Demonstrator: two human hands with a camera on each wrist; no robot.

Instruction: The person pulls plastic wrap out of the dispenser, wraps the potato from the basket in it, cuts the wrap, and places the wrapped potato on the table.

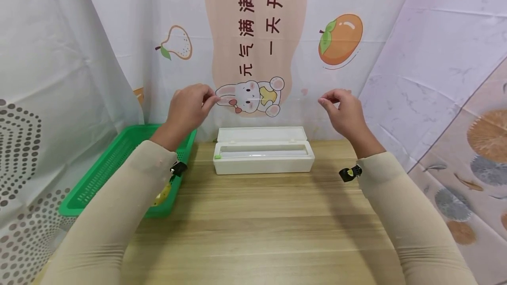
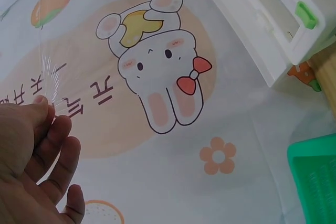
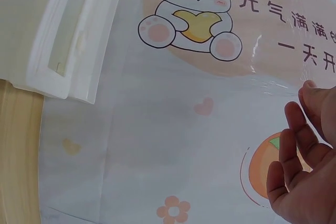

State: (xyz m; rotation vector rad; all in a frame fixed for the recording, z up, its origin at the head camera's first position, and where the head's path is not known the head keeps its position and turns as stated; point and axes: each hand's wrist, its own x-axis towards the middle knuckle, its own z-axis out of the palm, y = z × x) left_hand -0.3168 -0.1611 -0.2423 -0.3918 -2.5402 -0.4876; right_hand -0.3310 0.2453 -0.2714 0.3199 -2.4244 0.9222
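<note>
Between my raised hands stretches a thin clear sheet of cling film, its glints and creases showing in both wrist views. My left hand pinches one end between thumb and index finger. At the other end my right hand pinches the film the same way, the other fingers loosely bent. Below and between the hands, a white cling film dispenser box stands on the table with its lid raised. Inside it lies a pale roll, and a small green slider sits at its left end.
A green basket stands at the left, partly behind my left forearm, with something yellow inside. The wooden table meets a printed curtain close behind the box. More curtains hang at both sides.
</note>
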